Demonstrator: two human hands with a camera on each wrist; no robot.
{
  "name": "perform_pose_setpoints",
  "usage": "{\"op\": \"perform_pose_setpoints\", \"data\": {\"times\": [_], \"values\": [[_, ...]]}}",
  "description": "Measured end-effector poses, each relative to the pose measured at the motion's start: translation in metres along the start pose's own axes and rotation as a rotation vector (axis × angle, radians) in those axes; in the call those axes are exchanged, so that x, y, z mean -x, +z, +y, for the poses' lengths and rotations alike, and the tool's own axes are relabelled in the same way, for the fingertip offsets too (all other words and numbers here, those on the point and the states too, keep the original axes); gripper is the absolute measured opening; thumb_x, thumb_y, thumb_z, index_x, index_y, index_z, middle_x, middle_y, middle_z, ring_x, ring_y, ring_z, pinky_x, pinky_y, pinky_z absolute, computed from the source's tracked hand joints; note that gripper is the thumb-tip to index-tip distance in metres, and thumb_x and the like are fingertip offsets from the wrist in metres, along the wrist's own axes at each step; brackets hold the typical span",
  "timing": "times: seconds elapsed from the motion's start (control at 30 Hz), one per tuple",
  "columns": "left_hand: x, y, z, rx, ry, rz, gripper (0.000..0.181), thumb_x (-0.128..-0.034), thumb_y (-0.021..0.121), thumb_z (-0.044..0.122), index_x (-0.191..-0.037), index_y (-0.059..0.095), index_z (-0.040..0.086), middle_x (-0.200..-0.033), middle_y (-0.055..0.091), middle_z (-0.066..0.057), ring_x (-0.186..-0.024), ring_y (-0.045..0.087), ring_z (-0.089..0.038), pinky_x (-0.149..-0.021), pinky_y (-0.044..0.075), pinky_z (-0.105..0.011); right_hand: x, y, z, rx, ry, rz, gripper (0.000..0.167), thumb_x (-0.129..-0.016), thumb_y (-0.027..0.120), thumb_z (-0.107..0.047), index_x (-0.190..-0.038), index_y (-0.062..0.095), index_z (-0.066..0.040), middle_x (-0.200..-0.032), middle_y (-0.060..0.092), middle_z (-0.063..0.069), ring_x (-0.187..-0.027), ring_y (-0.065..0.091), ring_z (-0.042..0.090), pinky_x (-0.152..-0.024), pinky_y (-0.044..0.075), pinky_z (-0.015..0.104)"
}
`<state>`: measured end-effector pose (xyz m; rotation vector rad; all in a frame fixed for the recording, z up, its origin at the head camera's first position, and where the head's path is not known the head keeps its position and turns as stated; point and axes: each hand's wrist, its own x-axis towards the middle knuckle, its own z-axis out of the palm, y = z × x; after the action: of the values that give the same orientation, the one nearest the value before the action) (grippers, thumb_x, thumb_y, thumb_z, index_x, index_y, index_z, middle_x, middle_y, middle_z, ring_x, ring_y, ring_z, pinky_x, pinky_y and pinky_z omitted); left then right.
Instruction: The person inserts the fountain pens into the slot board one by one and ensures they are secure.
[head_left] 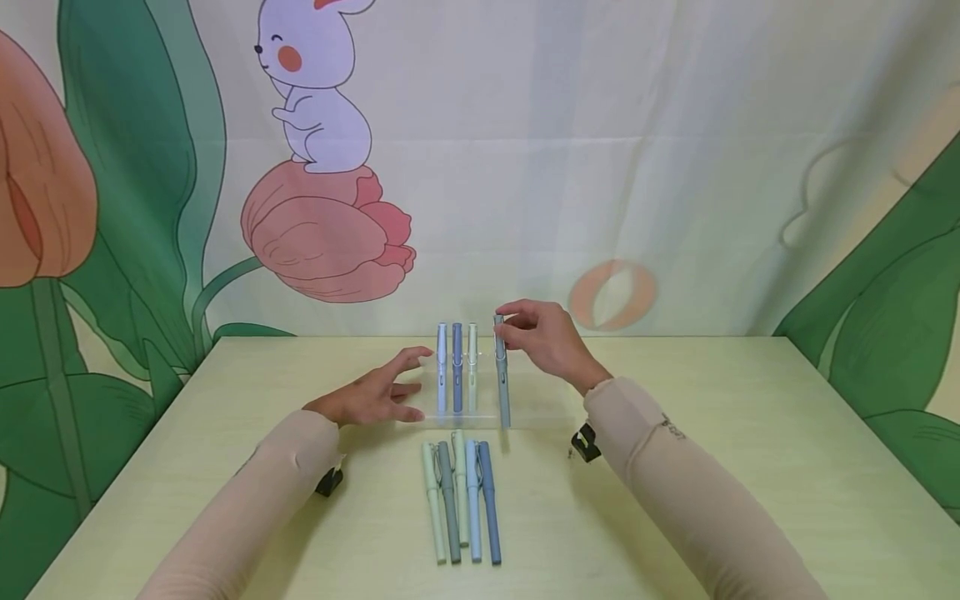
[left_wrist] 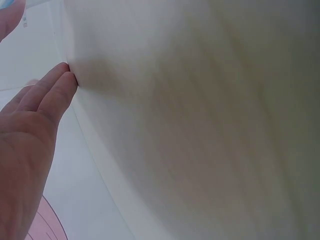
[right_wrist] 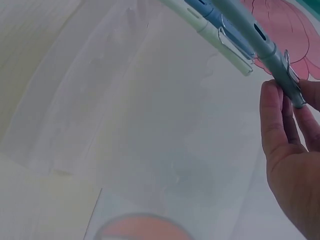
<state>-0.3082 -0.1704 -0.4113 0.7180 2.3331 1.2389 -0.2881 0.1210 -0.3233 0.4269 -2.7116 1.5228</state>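
A clear stand (head_left: 540, 417) near the table's back holds three upright pens: light blue (head_left: 442, 367), darker blue (head_left: 457, 367) and pale green-white (head_left: 472, 367). To their right, the right hand (head_left: 551, 340) pinches a grey-green pen (head_left: 503, 383) by its capped top; the right wrist view shows fingers and thumb around the cap end of this pen (right_wrist: 275, 57). The left hand (head_left: 375, 393) is at the stand's left end with fingers spread, holding nothing. In the left wrist view, the left hand (left_wrist: 35, 120) has its fingers extended.
Several pens lie side by side on the table (head_left: 360, 517) in front of the stand, among them a grey-green one (head_left: 448, 500) and a dark blue one (head_left: 490, 500). Behind the table hangs a printed curtain (head_left: 487, 167) with a rabbit and flowers.
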Motion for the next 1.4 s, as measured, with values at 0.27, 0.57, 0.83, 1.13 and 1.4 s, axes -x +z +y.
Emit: {"op": "perform_pose_setpoints", "data": {"times": [0.27, 0.57, 0.83, 1.13, 1.4], "values": [[0.0, 0.0, 0.0, 0.001, -0.008, 0.001, 0.095, -0.0868, 0.079, 0.01, -0.156, 0.016, 0.03, -0.164, 0.011, -0.02, -0.142, 0.034, -0.043, -0.109, 0.037, -0.056, -0.007, 0.0, 0.003, -0.021, -0.008, 0.024, 0.033, -0.098, 0.066, -0.017, -0.129, 0.064, -0.005, -0.112, 0.071, 0.014, -0.092, 0.073, 0.027, -0.092, 0.055, 0.042], [-0.001, 0.0, -0.001, 0.004, -0.01, 0.002, 0.094, -0.0864, 0.079, 0.011, -0.154, 0.018, 0.036, -0.164, 0.012, -0.019, -0.142, 0.034, -0.042, -0.11, 0.037, -0.055, -0.015, 0.004, 0.007, -0.042, -0.024, 0.04, 0.032, -0.099, 0.065, -0.016, -0.128, 0.064, -0.003, -0.113, 0.07, 0.015, -0.095, 0.072, 0.031, -0.09, 0.056, 0.04], [-0.001, 0.0, 0.001, 0.007, -0.014, -0.002, 0.094, -0.0866, 0.079, 0.011, -0.154, 0.017, 0.034, -0.164, 0.012, -0.019, -0.143, 0.034, -0.042, -0.109, 0.037, -0.055, -0.018, 0.006, 0.009, -0.044, -0.027, 0.048, 0.032, -0.099, 0.065, -0.015, -0.129, 0.064, -0.004, -0.114, 0.07, 0.016, -0.096, 0.071, 0.031, -0.091, 0.055, 0.042], [0.001, 0.0, -0.001, 0.005, -0.009, -0.007, 0.093, -0.088, 0.078, 0.011, -0.154, 0.016, 0.035, -0.164, 0.012, -0.02, -0.142, 0.034, -0.043, -0.109, 0.038, -0.055, -0.024, 0.012, 0.014, -0.033, -0.013, 0.065, 0.034, -0.1, 0.064, -0.017, -0.131, 0.062, -0.003, -0.115, 0.069, 0.016, -0.098, 0.071, 0.031, -0.091, 0.055, 0.041], [0.0, 0.0, -0.001, 0.003, -0.02, -0.002, 0.095, -0.087, 0.079, 0.013, -0.156, 0.016, 0.032, -0.164, 0.013, -0.018, -0.142, 0.035, -0.041, -0.108, 0.038, -0.057, -0.027, 0.016, 0.017, -0.022, 0.007, 0.078, 0.035, -0.1, 0.063, -0.017, -0.133, 0.061, -0.004, -0.117, 0.069, 0.015, -0.098, 0.071, 0.028, -0.092, 0.055, 0.04]]}}
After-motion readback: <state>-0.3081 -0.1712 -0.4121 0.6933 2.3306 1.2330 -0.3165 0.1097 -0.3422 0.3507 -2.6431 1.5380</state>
